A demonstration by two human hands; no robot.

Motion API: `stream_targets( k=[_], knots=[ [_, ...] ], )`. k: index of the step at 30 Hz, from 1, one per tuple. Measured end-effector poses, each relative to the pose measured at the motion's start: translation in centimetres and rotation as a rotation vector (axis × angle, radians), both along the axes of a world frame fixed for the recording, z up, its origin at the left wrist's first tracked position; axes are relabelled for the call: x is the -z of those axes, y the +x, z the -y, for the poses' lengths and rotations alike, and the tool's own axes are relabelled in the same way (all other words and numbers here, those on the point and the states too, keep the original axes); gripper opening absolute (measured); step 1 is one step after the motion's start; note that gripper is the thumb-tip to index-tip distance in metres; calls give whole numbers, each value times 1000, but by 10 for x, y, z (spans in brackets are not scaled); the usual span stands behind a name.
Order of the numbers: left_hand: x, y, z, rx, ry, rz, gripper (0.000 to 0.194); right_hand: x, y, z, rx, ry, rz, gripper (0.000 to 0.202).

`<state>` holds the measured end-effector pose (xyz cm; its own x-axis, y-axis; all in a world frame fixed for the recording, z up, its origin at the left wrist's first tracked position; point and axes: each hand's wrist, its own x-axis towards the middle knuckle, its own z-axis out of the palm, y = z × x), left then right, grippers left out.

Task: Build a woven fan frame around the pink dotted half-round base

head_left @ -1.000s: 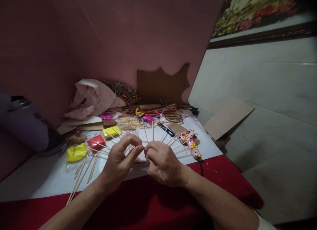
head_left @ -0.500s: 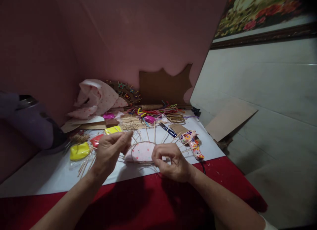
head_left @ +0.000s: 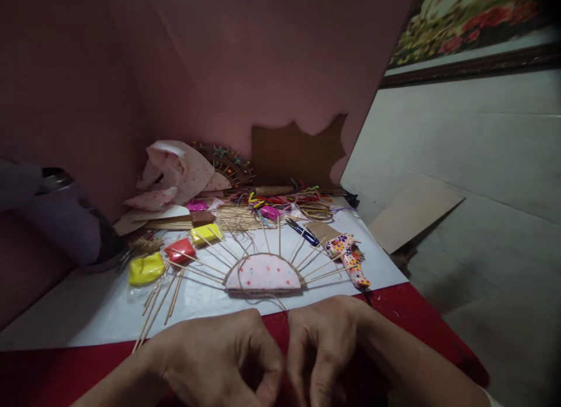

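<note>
A half-round piece covered in pink dotted fabric [head_left: 269, 272] lies on the white sheet, thin wooden sticks [head_left: 279, 235] fanning out from its curved edge. Brown twine [head_left: 263, 303] loops over its left part and trails toward me, vanishing beside my right hand. My left hand [head_left: 232, 357] is closed at the lower middle, thumb and forefinger pinched; whatever is in the pinch is hidden. Close beside it, my right hand [head_left: 322, 348] bends downward with its fingers closed where the twine runs in. Both hands are nearer to me than the fabric piece and apart from it.
Yellow clay packets [head_left: 146, 270] and a red packet [head_left: 179, 250] lie left, near loose sticks [head_left: 162, 308]. Blue snips [head_left: 303, 232] and a flower-patterned glue gun [head_left: 348, 258] are right. Behind are crumpled fabric [head_left: 175, 173], cut cardboard [head_left: 298, 153] and a purple bottle [head_left: 70, 220].
Both hands have moved down toward me and closer together, the left one from above the fabric piece's left side. The fabric piece and its sticks are now uncovered.
</note>
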<state>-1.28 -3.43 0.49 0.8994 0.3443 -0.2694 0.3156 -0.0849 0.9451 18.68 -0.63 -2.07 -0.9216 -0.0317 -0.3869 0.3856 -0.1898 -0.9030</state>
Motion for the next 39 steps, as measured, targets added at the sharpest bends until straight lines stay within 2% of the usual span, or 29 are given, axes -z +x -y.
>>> stream_targets(
  k=[2,4,5,6,8,10,12,14,19,21,23,25,27,31,33,39],
  knots=[
    [-10,1,1,36,19,78,13,-2,1,0,6,75,-41,53],
    [-17,3,3,91,6,152,20,-11,4,-1,14,111,-106,52],
    [-20,4,4,74,-31,148,20,-17,7,-1,36,127,-127,50],
    [-21,5,3,11,-75,122,16,-23,10,-2,80,145,-134,45],
    [-21,7,0,-223,-122,76,13,-35,18,-5,271,223,-110,35],
    [-19,8,-6,-471,-67,138,21,-43,24,-9,509,362,-69,30],
    [-16,8,-14,-653,54,252,28,-45,26,-12,647,563,-6,29],
    [-15,7,-19,-765,154,333,32,-42,22,-13,630,761,86,28],
    [-16,4,-18,-975,332,340,39,-32,2,-5,407,1308,308,24],
    [-17,4,-17,-1020,386,300,43,-31,-1,-2,341,1409,298,16],
    [-18,6,-16,-1040,410,293,44,-32,-1,0,332,1384,241,12],
    [-17,9,-16,-1017,404,290,36,-35,0,0,397,1317,173,10],
    [-15,13,-15,-939,382,260,24,-37,2,0,522,1274,96,11],
    [-6,18,-15,-755,362,176,23,-38,6,-3,772,1169,-60,17],
    [-2,17,-18,-750,414,158,22,-37,8,-5,802,1028,-102,17],
    [1,9,-25,-859,738,99,16,-37,13,-14,812,414,-156,17]
  ],
)
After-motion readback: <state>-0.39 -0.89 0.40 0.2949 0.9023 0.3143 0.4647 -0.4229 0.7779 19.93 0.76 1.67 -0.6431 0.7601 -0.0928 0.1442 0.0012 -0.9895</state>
